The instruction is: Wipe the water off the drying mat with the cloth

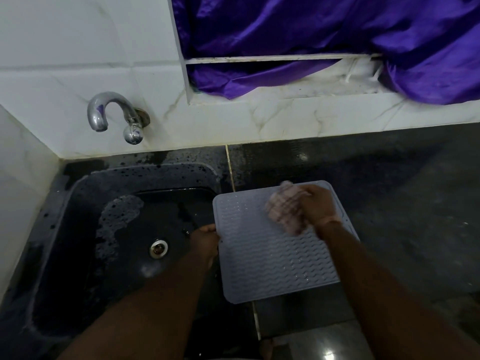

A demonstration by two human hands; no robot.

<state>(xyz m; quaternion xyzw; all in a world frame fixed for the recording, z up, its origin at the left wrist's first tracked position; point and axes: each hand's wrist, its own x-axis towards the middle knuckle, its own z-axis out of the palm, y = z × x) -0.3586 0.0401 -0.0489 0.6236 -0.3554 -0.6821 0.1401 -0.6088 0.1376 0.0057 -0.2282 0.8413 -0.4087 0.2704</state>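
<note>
A grey ribbed drying mat [272,258] lies on the dark counter, its left edge hanging over the sink. Small water drops glint on its ridges. My left hand [205,242] grips the mat's left edge. My right hand [315,205] holds a pale checked cloth [283,207] and presses it onto the upper part of the mat. The cloth is blurred by motion.
A black sink [85,255] with a steel drain [158,248] and patches of foam fills the left. A chrome tap [114,115] juts from the white tiled wall above it. Dark wet counter [402,203] stretches to the right. Purple fabric [324,29] hangs in the window recess.
</note>
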